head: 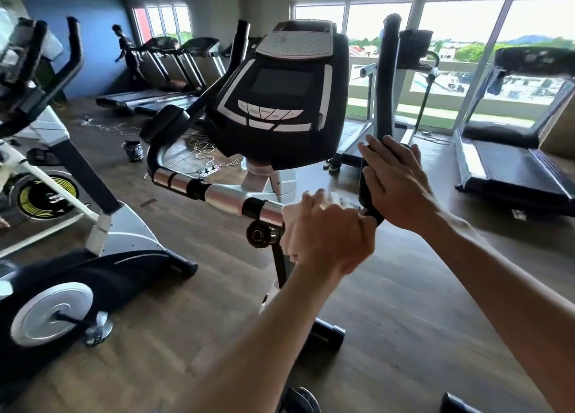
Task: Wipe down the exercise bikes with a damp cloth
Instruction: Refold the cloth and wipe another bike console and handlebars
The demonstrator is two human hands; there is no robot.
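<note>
An exercise bike stands right in front of me, its black console [280,101] tilted toward me above a silver and black handlebar [224,196]. My left hand [329,235] grips a white cloth [291,222] wrapped round the handlebar's silver bar near its middle. My right hand [395,179] lies with straight fingers against the black upright right handle [385,79], at its lower bend. The cloth is mostly hidden under my left fingers.
A second exercise bike [77,257] stands close on the left. Treadmills [510,163] line the windows on the right and the back wall [174,79], where a person [127,54] walks. A small bucket [133,150] and loose cables [202,151] lie on the wooden floor.
</note>
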